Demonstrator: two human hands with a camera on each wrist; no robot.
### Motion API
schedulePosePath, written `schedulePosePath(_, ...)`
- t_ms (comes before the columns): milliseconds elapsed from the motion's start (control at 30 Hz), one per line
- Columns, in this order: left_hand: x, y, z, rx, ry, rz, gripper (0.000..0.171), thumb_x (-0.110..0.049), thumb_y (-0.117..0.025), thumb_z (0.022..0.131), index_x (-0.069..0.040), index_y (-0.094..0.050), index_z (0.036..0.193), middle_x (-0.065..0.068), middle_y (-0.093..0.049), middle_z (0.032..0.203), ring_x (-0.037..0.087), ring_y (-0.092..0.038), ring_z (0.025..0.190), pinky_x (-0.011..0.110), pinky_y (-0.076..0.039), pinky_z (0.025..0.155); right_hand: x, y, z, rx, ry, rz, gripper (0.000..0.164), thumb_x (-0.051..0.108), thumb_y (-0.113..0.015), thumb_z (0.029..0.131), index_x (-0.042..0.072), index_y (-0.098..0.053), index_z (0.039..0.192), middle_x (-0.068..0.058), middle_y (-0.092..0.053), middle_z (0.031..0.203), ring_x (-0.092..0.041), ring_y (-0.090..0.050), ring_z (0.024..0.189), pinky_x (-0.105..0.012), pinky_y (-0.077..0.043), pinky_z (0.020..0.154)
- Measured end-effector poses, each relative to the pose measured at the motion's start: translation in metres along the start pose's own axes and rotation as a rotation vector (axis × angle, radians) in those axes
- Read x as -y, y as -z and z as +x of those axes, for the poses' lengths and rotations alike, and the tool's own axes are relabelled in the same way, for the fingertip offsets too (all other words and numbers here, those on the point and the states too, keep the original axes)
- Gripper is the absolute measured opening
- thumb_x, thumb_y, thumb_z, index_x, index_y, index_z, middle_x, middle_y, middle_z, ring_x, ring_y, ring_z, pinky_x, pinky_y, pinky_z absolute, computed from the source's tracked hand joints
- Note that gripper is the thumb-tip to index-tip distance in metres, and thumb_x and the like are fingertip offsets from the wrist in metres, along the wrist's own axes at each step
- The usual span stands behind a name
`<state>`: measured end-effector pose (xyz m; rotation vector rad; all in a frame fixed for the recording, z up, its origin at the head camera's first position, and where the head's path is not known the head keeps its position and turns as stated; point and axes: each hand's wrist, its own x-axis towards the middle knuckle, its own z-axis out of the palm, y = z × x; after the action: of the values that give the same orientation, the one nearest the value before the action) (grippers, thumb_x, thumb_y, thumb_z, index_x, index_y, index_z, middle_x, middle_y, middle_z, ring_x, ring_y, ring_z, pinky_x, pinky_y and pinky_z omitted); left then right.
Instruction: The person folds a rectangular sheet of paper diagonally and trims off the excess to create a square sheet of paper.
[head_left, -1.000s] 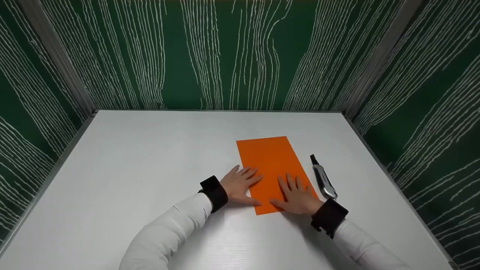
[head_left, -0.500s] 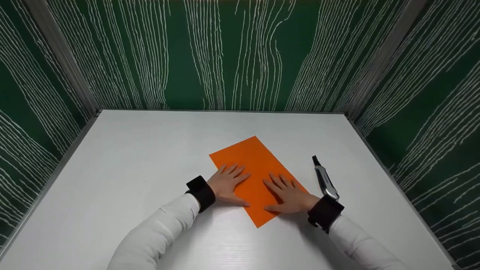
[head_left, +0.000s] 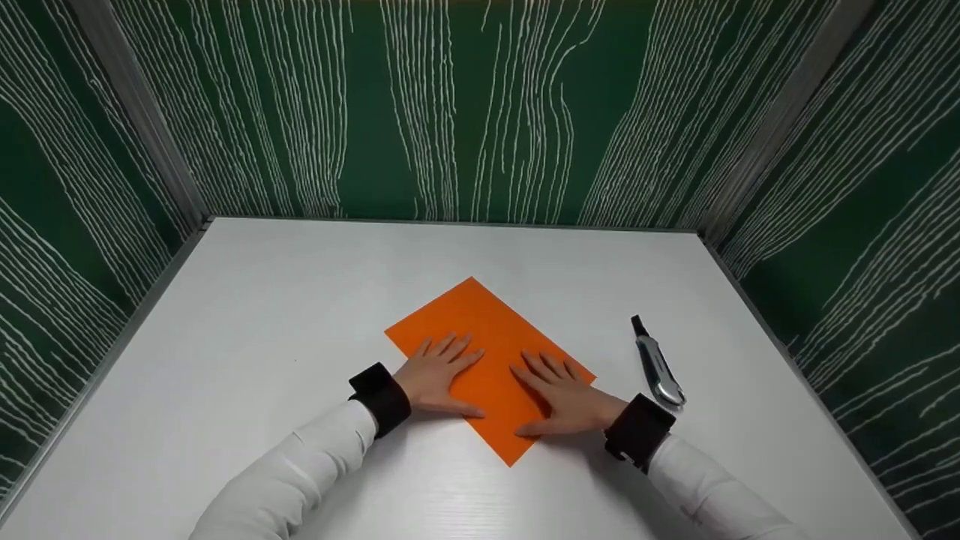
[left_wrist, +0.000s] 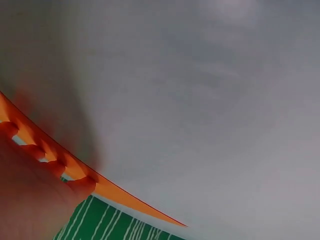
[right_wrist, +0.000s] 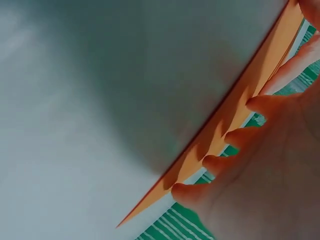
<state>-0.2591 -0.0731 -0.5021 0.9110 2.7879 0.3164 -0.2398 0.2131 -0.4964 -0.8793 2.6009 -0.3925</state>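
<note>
orange paper (head_left: 491, 330) lies slanted near the middle of the desk (head_left: 262, 315). left hand (head_left: 437, 379) and right hand (head_left: 568, 401) touch it, fingers (head_left: 468, 361) spread out. a knife (head_left: 658, 367) lies toward the right edge.

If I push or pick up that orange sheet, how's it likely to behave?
The orange sheet is probably light and bendy, as it looks thin. Pushed, it would likely slide, since the white table looks smooth. Tipping or rolling seems unlikely, as it lies flat under the left hand and right hand.
</note>
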Motion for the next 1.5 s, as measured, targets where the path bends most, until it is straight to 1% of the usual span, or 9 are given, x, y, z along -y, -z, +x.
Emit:
schedulePosePath(167,0.002,0.003,-0.008,-0.02,0.002,0.0,0.103,-0.074,-0.065,0.084,-0.024,-0.026,0.164,0.01,-0.015,0.175,0.038,-0.015,0.162,0.066,-0.014,0.128,0.011,-0.003,0.002,0.027,-0.019,-0.016,0.114,0.074,-0.068,0.083,0.021,-0.012,0.167,-0.013,0.003,0.175,-0.045,0.003,0.161,-0.071,-0.002,0.126)
schedulePosePath(367,0.001,0.001,-0.015,-0.034,0.012,-0.008,0.1,-0.073,-0.064,0.085,-0.023,-0.028,0.164,0.011,-0.017,0.174,0.04,-0.017,0.161,0.066,-0.016,0.127,0.018,-0.001,0.004,0.051,-0.045,-0.015,0.119,0.074,-0.073,0.079,0.024,-0.011,0.167,-0.012,0.004,0.175,-0.046,0.002,0.161,-0.07,-0.003,0.127)
schedulePosePath(433,-0.001,0.001,-0.017,-0.034,0.017,-0.002,0.099,-0.073,-0.063,0.086,-0.023,-0.028,0.164,0.011,-0.018,0.174,0.039,-0.019,0.161,0.066,-0.017,0.127,0.018,-0.001,0.005,0.052,-0.046,-0.024,0.119,0.073,-0.073,0.079,0.023,-0.011,0.167,-0.012,0.003,0.175,-0.047,0.001,0.161,-0.07,-0.003,0.127)
schedulePosePath(567,-0.006,-0.001,-0.02,-0.039,0.004,0.036,0.099,-0.076,-0.061,0.085,-0.024,-0.029,0.164,0.009,-0.02,0.173,0.037,-0.02,0.161,0.065,-0.019,0.127,0.019,-0.001,0.005,0.06,-0.048,-0.028,0.119,0.073,-0.074,0.079,0.023,-0.011,0.167,-0.012,0.003,0.175,-0.047,0.001,0.161,-0.07,-0.003,0.127)
schedulePosePath(733,-0.012,-0.005,-0.024,-0.041,-0.019,0.061,0.105,-0.082,-0.06,0.081,-0.026,-0.029,0.164,0.008,-0.021,0.173,0.036,-0.021,0.161,0.064,-0.022,0.127,0.019,-0.001,0.006,0.062,-0.046,-0.027,0.119,0.074,-0.073,0.078,0.023,-0.012,0.167,-0.012,0.003,0.175,-0.046,0.002,0.161,-0.07,-0.002,0.127)
schedulePosePath(867,-0.015,-0.007,-0.023,-0.049,-0.009,0.074,0.107,-0.084,-0.061,0.078,-0.027,-0.029,0.163,0.006,-0.022,0.173,0.034,-0.022,0.161,0.062,-0.024,0.127,0.018,-0.002,0.006,0.051,-0.044,-0.038,0.119,0.074,-0.073,0.078,0.024,-0.012,0.167,-0.011,0.002,0.176,-0.046,0.001,0.161,-0.07,-0.002,0.126)
schedulePosePath(1033,-0.016,-0.009,-0.022,-0.051,-0.009,0.065,0.106,-0.083,-0.062,0.078,-0.028,-0.03,0.163,0.005,-0.023,0.173,0.034,-0.022,0.161,0.062,-0.024,0.127,0.017,-0.003,0.006,0.052,-0.049,-0.037,0.119,0.075,-0.073,0.078,0.024,-0.012,0.167,-0.01,0.002,0.176,-0.046,0.001,0.161,-0.07,-0.002,0.126)
schedulePosePath(1267,-0.015,-0.008,-0.021,-0.035,-0.009,0.047,0.105,-0.082,-0.062,0.08,-0.027,-0.029,0.163,0.006,-0.022,0.173,0.035,-0.021,0.161,0.063,-0.022,0.127,0.016,-0.003,0.007,0.041,-0.053,-0.044,0.116,0.074,-0.072,0.079,0.025,-0.014,0.167,-0.01,0.0,0.176,-0.045,-0.001,0.162,-0.071,-0.005,0.126)
schedulePosePath(1500,-0.017,-0.007,-0.024,-0.027,-0.015,0.027,0.102,-0.08,-0.06,0.083,-0.026,-0.029,0.163,0.006,-0.02,0.174,0.036,-0.019,0.161,0.064,-0.019,0.128,0.017,-0.003,0.004,0.023,-0.022,-0.045,0.114,0.073,-0.071,0.082,0.02,-0.016,0.166,-0.015,-0.003,0.175,-0.048,-0.004,0.16,-0.074,-0.007,0.124)
